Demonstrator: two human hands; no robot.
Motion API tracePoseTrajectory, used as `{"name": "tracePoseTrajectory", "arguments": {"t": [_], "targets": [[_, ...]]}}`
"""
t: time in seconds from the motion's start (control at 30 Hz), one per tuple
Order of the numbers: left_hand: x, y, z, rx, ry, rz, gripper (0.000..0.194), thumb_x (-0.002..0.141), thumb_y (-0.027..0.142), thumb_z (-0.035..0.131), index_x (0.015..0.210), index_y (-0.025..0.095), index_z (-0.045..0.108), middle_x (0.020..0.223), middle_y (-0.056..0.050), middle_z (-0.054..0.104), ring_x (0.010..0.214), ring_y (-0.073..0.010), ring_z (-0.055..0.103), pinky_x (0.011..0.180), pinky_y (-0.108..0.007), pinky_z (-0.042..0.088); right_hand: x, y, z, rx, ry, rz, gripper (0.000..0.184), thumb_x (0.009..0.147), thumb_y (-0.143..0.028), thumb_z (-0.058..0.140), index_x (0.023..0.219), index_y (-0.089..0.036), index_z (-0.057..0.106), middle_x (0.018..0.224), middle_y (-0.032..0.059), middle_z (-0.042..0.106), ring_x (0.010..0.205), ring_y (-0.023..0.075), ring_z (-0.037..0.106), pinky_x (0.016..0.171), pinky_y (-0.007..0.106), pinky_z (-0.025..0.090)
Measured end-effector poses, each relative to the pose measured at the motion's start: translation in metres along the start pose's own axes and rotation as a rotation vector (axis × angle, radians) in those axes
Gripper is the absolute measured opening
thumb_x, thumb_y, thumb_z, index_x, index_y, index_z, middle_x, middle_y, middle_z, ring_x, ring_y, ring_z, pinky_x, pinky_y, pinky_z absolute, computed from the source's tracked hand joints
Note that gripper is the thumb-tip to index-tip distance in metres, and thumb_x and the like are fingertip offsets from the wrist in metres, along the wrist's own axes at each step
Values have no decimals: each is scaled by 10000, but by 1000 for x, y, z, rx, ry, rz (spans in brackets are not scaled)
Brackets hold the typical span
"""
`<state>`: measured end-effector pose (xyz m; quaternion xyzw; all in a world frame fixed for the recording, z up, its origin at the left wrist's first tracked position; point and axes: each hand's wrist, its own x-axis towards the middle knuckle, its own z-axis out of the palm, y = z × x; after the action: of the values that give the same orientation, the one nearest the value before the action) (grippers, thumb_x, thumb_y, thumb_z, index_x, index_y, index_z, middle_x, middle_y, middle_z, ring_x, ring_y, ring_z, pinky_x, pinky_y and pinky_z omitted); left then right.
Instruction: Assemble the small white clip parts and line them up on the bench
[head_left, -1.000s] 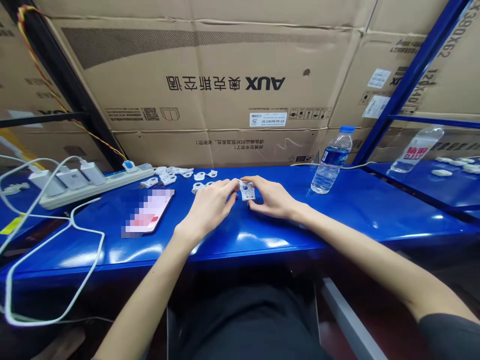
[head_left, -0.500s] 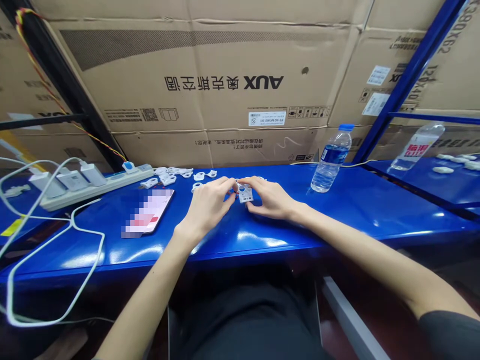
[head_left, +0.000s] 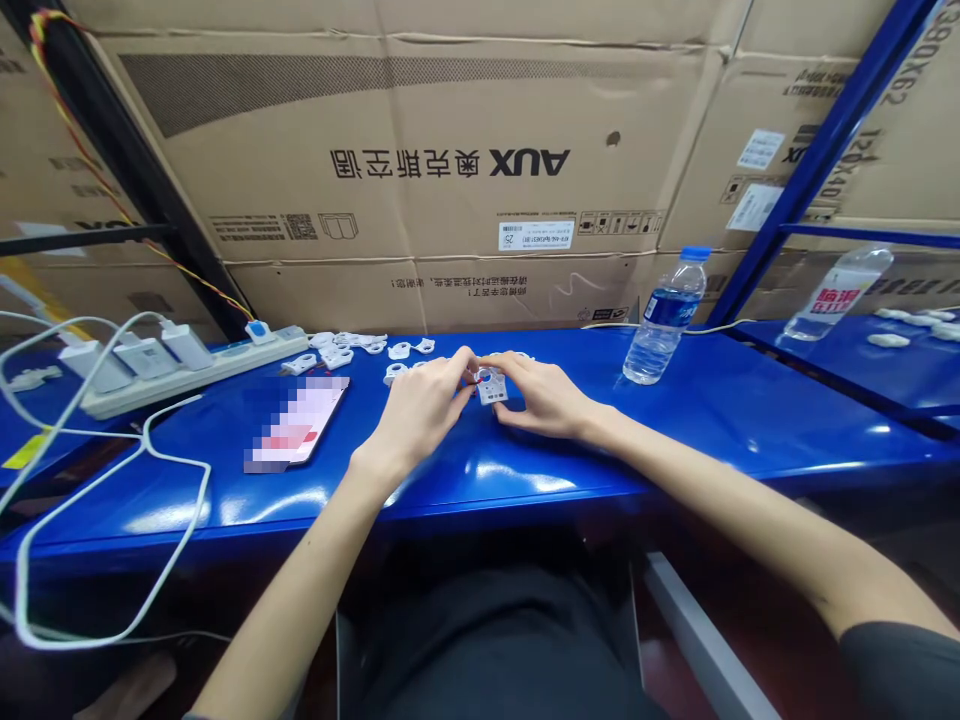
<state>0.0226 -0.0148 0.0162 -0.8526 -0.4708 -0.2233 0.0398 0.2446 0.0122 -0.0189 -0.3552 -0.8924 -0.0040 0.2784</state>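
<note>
Both hands meet over the middle of the blue table (head_left: 675,440). My right hand (head_left: 544,395) pinches a small white plastic part (head_left: 493,387) with a round hole and holds it just above the surface. My left hand (head_left: 420,408) has its fingers curled, and its fingertips touch the left edge of the same part; something small and red shows at the fingertips, too small to name. Several more white plastic parts (head_left: 352,350) lie scattered behind my left hand.
A phone (head_left: 296,425) lies face up left of my hands. A power strip (head_left: 187,365) with chargers and white cables (head_left: 112,500) fills the left side. A water bottle (head_left: 664,320) stands at right, another bottle (head_left: 836,295) on the neighbouring table. Cardboard boxes (head_left: 450,170) wall off the back.
Both hands stayed together on the white part; it shifted slightly and my left fingertips closed in tighter on its left edge.
</note>
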Motion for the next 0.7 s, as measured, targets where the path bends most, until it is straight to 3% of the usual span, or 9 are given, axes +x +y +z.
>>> {"name": "tracePoseTrajectory", "arguments": {"t": [0.23, 0.47, 0.7], "targets": [[0, -4, 4, 37, 44, 109, 168, 1034, 236, 566, 1021, 208, 731, 1013, -65, 751, 1012, -251, 687, 764, -317, 507, 0, 4, 2, -11, 37, -33, 599, 900, -242, 638, 1484, -220, 504, 1434, 110, 651, 1264, 295, 666, 991, 446, 593], [0, -5, 8, 26, 151, 183, 198, 1042, 237, 554, 998, 213, 745, 1130, -73, 714, 1070, -234, 648, 758, -305, 513, 0, 2, 3, -22, 68, -71, 592, 900, -233, 638, 1478, -218, 511, 1424, 114, 657, 1241, 299, 681, 949, 438, 610], [1, -7, 8, 6, 138, 209, 170, 1014, 207, 576, 984, 210, 742, 1086, -72, 703, 1052, -237, 633, 806, -322, 531, -1, 1, 4, -15, 119, -111, 622, 888, -222, 642, 1491, -219, 487, 1434, 119, 659, 1250, 293, 681, 960, 448, 610]]}}
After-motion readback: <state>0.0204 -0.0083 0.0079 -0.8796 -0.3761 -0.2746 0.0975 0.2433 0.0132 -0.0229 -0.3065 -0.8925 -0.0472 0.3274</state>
